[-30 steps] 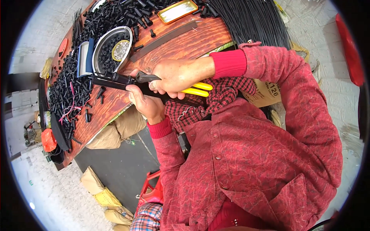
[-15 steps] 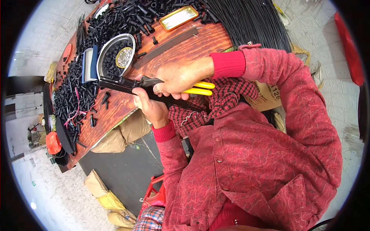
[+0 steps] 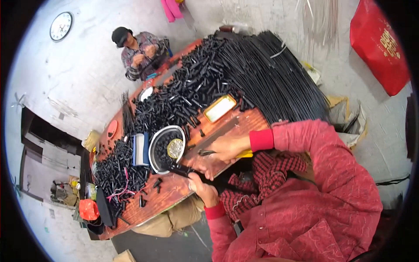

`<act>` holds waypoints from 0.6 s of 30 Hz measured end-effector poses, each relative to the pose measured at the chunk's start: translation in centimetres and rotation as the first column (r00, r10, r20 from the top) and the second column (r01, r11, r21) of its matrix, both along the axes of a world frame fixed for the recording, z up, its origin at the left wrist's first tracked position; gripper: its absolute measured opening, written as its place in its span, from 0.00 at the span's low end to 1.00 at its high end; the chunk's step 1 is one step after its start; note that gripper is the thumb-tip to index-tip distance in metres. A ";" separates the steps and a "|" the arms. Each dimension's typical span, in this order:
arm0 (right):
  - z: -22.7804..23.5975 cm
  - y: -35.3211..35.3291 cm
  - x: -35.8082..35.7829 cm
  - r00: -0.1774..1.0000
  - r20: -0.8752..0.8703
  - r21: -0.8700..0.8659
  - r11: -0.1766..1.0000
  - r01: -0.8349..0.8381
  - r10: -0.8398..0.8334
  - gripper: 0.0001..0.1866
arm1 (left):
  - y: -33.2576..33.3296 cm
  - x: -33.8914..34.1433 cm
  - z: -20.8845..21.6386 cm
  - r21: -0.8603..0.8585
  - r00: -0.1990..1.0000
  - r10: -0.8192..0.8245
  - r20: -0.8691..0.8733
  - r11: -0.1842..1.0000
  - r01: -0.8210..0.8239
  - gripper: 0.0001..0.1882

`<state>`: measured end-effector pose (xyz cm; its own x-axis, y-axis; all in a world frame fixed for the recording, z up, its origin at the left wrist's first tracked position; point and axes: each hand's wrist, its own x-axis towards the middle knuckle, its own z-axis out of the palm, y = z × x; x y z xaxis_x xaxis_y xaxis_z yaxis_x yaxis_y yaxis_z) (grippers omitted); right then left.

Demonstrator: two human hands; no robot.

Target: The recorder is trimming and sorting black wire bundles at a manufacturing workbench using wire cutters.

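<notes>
Your view has swung up, bringing a co-worker (image 3: 144, 54) in at the far side; your left hand (image 3: 204, 190) closes round black rods (image 3: 181, 169) near the bowl (image 3: 151, 150); your right hand (image 3: 229, 147) clasps yellow-handled pliers (image 3: 245, 154).

Red jacket (image 3: 312, 205), brighter red cuffs (image 3: 262, 140)

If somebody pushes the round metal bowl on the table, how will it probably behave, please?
The bowl would likely slide without bending, because its shiny rim looks like stiff metal. It may feel fairly weighty, since many small black parts lie inside. The small round container sits among those loose parts, so a sudden push could perhaps shift or tilt it.
</notes>
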<state>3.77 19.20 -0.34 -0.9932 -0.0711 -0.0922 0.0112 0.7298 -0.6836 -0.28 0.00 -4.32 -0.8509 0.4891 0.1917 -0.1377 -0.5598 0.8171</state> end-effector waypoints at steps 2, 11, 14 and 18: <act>-1.9 1.1 0.3 0.989 -0.128 0.411 0.903 0.125 -0.079 0.20 | -0.2 -0.2 -2.0 0.011 0.995 0.082 0.055 0.997 -0.082 0.18; -6.2 2.0 0.0 0.687 -0.724 0.490 0.749 0.445 0.065 0.18 | 2.4 5.7 0.5 -0.102 0.959 -0.257 -0.120 0.964 0.245 0.16; -5.5 0.4 2.9 0.661 -0.751 0.286 0.903 0.321 0.003 0.13 | 1.6 6.9 5.3 -0.094 0.943 -0.177 -0.281 0.983 0.157 0.22; -6.8 -3.6 8.7 0.902 -0.424 -0.120 0.983 -0.140 0.076 0.10 | 0.2 7.0 10.7 0.056 0.905 0.003 -0.425 0.998 0.023 0.21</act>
<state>12.51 15.58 -7.18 -0.9239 -0.1611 0.3472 -0.3705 0.6036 -0.7060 6.73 0.18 6.37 -0.6777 0.4742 0.5620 0.2089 -0.6086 0.7655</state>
